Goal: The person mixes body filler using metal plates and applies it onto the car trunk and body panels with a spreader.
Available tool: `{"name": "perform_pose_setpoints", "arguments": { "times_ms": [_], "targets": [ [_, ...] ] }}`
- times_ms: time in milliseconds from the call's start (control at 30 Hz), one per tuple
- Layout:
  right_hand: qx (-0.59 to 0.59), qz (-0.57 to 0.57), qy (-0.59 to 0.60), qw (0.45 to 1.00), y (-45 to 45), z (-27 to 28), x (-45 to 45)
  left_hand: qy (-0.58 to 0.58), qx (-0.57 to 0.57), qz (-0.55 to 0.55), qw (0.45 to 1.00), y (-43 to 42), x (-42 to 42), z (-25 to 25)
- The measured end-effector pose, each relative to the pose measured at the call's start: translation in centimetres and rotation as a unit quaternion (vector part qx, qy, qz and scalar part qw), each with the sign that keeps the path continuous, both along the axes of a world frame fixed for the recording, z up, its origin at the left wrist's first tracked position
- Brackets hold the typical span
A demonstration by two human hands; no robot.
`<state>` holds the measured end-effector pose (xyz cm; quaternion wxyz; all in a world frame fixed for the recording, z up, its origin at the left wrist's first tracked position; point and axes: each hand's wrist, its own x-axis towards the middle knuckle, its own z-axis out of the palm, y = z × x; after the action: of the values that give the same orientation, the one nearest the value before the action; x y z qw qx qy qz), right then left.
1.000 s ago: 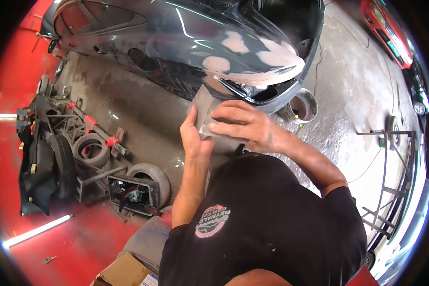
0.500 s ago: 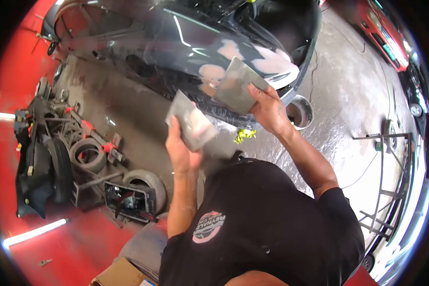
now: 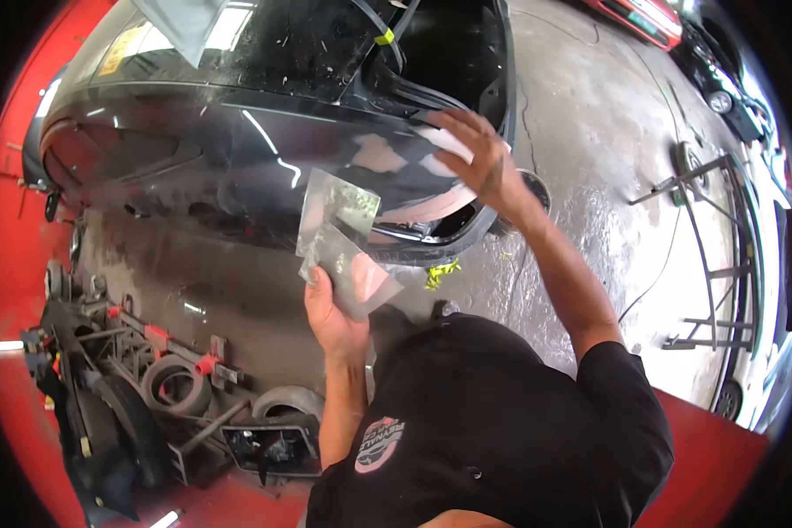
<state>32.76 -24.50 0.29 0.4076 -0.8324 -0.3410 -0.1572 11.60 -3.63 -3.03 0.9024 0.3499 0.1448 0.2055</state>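
My left hand (image 3: 334, 321) is closed, thumb on top, round the lower corner of a thin grey plate (image 3: 330, 264) that carries a pink smear of paste. A second thin, shiny plate (image 3: 319, 207) overlaps it at the far end and appears to be held along with it. My right hand (image 3: 484, 163) is empty, its fingers stretched apart. It hovers over or touches the rear corner of the dark car (image 3: 211, 150); I cannot tell which. Pale pink filler patches (image 3: 378, 154) cover part of the car's panel near those fingers.
Behind my right wrist stands a round bucket (image 3: 535, 189). Yellow-green scraps (image 3: 443, 273) lie on the wet floor below the bumper. Old tyres (image 3: 176, 385) and metal parts pile up at left. A metal frame (image 3: 717, 255) stands at right, and a red car (image 3: 638, 19) is farther back.
My right hand has let go of its plate, which now sits with the other one at my left hand. That right hand has risen over the car's corner, and the view has shifted.
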Motion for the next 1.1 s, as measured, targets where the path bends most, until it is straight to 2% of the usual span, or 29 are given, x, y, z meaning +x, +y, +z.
{"name": "perform_pose_setpoints", "arguments": {
  "times_ms": [100, 200, 233, 300, 333, 367, 500, 633, 733, 767, 867, 1000, 1100],
  "targets": [
    [-0.116, -0.055, -0.056, 0.99, -0.1, -1.8, 3.7, -0.014, -0.011, -0.048, 0.999, 3.4, 2.2, -0.3],
    [-0.143, -0.024, -0.002, 0.989, 1.1, -2.8, 6.5, -0.035, -0.012, -0.115, 0.993, 7.4, 4.3, -0.9],
    [-0.082, -0.026, 0.137, 0.987, 1.4, -1.4, 6.2, -0.029, -0.007, -0.119, 0.992, 8.8, 4.8, -0.6],
    [0.102, -0.062, 0.25, 0.961, 1.1, -0.7, 6.6, -0.023, 0.004, -0.128, 0.991, 11.2, 6.2, 0.7],
    [0.195, -0.077, 0.293, 0.933, 1.6, 1.1, 6.8, -0.023, 0.005, -0.131, 0.991, 12.4, 7.3, 1.2],
    [0.309, -0.055, 0.357, 0.88, 2.2, 2.6, 5.6, -0.019, 0.01, -0.137, 0.99, 13.9, 8.1, 1.6],
    [0.4, 0.0, 0.355, 0.845, 6.9, 4.0, 2.5, -0.007, 0.007, -0.174, 0.985, 17.2, 12.5, 4.3],
    [0.39, 0.002, 0.319, 0.864, 10.8, 6.9, 0.0, 0.0, -0.004, -0.213, 0.977, 18.2, 16.0, 5.9],
    [0.235, -0.032, 0.219, 0.947, 11.1, 8.3, -1.3, -0.01, 0.002, -0.241, 0.97, 18.1, 17.6, 6.5],
    [0.101, -0.01, 0.014, 0.995, 10.8, 8.9, -1.0, -0.011, 0.003, -0.248, 0.969, 17.9, 17.9, 7.1],
    [-0.063, 0.017, -0.218, 0.974, 11.4, 10.8, -1.2, -0.01, 0.006, -0.248, 0.969, 17.1, 18.4, 8.2],
    [-0.101, 0.062, -0.232, 0.966, 11.4, 12.6, -2.6, -0.032, 0.022, -0.253, 0.967, 16.0, 18.5, 9.8],
    [-0.065, 0.09, -0.246, 0.963, 10.4, 12.4, -0.8, -0.04, 0.042, -0.24, 0.969, 15.2, 18.3, 10.2]
  ]
}}
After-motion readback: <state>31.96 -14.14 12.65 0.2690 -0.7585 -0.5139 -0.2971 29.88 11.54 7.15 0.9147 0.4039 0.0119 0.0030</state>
